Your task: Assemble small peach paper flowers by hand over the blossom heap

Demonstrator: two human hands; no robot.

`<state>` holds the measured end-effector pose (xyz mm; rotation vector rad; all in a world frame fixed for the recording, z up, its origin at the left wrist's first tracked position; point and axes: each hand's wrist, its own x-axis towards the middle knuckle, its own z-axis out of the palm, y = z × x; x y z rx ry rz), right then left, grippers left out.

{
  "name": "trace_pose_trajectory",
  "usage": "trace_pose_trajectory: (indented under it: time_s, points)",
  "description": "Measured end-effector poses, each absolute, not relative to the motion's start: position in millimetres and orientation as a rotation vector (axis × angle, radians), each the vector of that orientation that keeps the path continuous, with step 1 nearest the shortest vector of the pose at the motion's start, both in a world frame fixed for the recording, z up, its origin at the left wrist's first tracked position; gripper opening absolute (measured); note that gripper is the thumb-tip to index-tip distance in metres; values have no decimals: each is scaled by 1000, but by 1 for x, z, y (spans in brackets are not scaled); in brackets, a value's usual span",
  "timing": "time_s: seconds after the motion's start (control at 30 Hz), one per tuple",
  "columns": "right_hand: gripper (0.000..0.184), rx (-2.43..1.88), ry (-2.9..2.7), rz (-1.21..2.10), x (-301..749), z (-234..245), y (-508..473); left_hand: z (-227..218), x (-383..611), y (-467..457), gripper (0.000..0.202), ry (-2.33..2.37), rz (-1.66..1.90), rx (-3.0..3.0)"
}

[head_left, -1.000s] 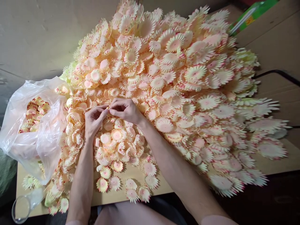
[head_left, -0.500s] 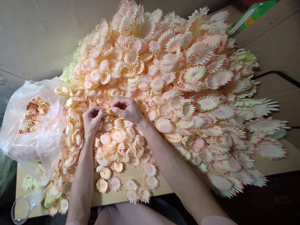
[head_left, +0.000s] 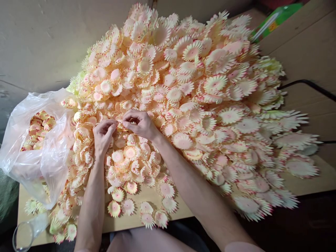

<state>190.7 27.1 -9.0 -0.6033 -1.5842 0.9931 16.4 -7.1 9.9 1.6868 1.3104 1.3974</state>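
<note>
A huge heap of cream and pink fabric flower petals (head_left: pixel 199 91) covers the wooden table (head_left: pixel 309 182). My left hand (head_left: pixel 103 134) and my right hand (head_left: pixel 140 124) meet over the left part of the heap, fingertips pinched together on one small petal piece (head_left: pixel 120 125) between them. Both sets of fingers are curled and closed. My forearms reach up from the bottom edge across the loose petals near the table's front edge.
A clear plastic bag (head_left: pixel 39 147) holding more petals lies at the left. A clear plastic cup (head_left: pixel 23 235) lies at the bottom left corner. A green box (head_left: pixel 275 19) and cardboard sit at the top right, with a black cable (head_left: pixel 309 84) beside them.
Both hands stay pinched together at the same spot, with only small finger shifts. The view has tilted slightly.
</note>
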Motion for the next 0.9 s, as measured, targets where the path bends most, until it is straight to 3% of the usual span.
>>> trace_pose_trajectory:
  time_s: [0.5, 0.9]
  points:
    - [11, -634, -1567, 868, 189, -11, 28, 9, 19, -10, 26, 1198, 1389, 1462]
    - [27, -653, -1541, 930, 189, -11, 28, 9, 23, -10, 20, 1165, 1525, 1672]
